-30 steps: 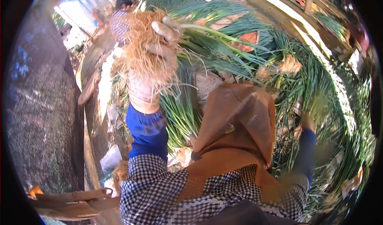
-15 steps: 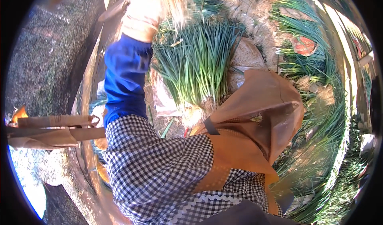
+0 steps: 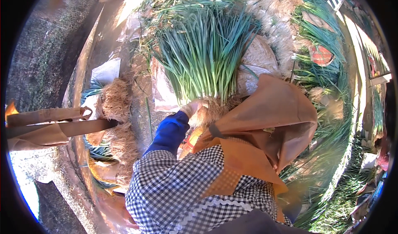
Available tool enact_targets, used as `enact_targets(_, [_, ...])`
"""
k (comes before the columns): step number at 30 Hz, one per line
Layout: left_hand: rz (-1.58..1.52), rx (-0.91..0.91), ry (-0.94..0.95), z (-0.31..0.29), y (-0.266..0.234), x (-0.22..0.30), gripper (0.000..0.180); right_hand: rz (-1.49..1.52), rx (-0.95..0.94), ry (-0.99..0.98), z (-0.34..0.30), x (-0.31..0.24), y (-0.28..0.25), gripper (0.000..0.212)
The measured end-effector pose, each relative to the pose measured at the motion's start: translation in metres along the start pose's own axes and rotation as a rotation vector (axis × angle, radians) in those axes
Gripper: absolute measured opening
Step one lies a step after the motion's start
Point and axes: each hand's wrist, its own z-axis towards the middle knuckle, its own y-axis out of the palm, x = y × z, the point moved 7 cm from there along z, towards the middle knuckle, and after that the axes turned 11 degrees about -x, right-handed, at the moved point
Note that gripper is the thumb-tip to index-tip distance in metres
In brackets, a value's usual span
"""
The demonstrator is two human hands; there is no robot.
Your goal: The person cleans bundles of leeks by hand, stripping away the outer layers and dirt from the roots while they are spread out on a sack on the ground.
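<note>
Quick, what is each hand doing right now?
Left hand: at the root end of the green onions; its fingers are partly hidden, so open or closed can't be told.
Right hand: out of sight, so can't tell.

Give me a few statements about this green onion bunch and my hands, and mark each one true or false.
1. Your left hand is at the root end of the green onion bunch. True.
2. That root end is the bunch's end farthest from you. False: it is the nearest.
3. Your left sleeve cuff is blue. True.
4. Both your hands are in view. False: only the left hand is.
</note>
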Motion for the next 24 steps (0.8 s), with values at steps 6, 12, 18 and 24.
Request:
enact_targets(6, [0.343,0.209,-0.269,0.006,-0.037,-0.039,0.060,-0.036,0.003,0.012,0.002,0.001,-0.016,0.038])
enact_targets(12, [0.441,0.793,0.019,-0.065,-0.048,0.011,0.086,-0.117,-0.023,0.012,0.010,0.008,-0.030,0.039])
enact_targets(18, [1.177,1.221,0.411,-0.082,-0.016,0.086,0.079,-0.275,0.111,-0.326,0.011,-0.097,-0.104,0.041])
enact_targets(24, [1.276,0.993,-0.249,0.011,-0.028,0.052,0.074,-0.369,0.178,-1.236,-0.213,-0.562,-0.076,0.036])
